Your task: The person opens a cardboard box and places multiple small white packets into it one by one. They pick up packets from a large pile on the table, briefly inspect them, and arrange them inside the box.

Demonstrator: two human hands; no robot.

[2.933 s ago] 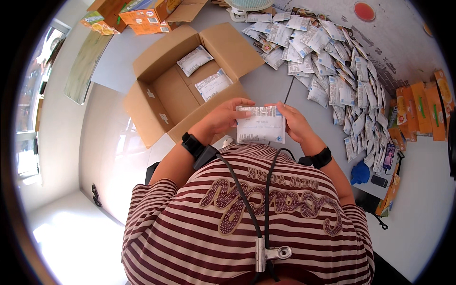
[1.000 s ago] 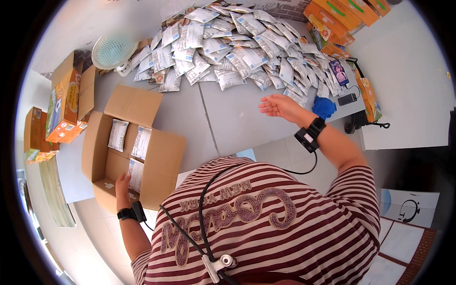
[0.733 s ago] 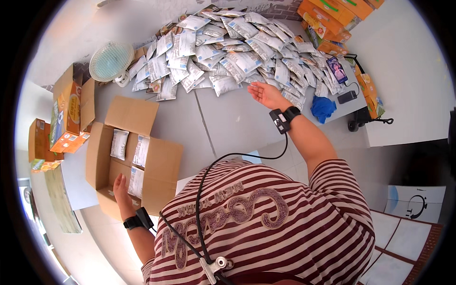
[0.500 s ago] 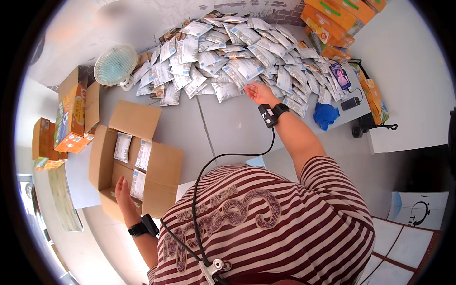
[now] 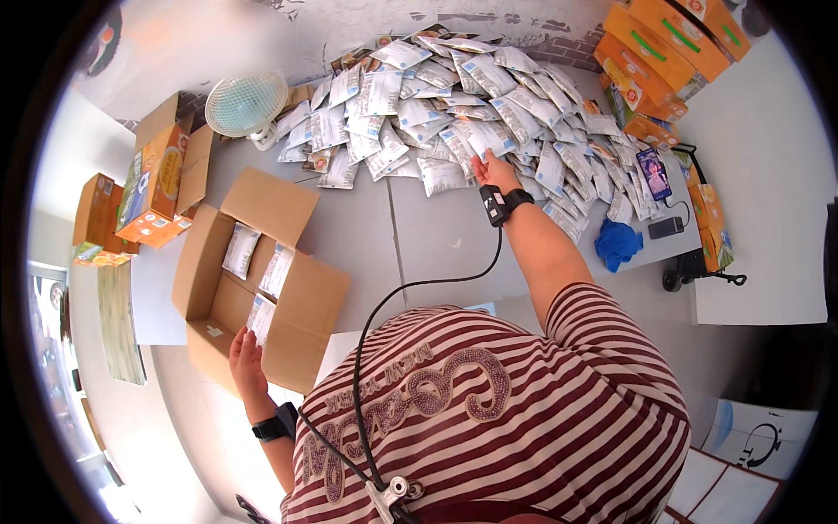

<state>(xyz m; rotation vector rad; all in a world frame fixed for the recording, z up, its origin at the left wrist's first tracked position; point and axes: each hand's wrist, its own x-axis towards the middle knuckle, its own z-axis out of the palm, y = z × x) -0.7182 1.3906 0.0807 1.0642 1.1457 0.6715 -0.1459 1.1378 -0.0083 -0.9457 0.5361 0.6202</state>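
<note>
My right hand is at the front edge of a large heap of white-and-blue sachets. Its fingers are closed on the near edge of one sachet, which still rests on the heap. My left hand is over the near side of an open cardboard box, its fingers stretched out and nothing held in them. Inside that box several sachets lie against the walls, among them one at the far left and one at the right.
A pale green fan stands left of the heap. Orange cartons are at the left, and more are stacked at the far right. A phone, a black power bank and a blue crumpled item lie on the right of the table.
The whole view has shifted, moving the scene rightward. My left hand has drawn nearer the box's right side, fingers more upright. My right hand remains at the same sachet.
</note>
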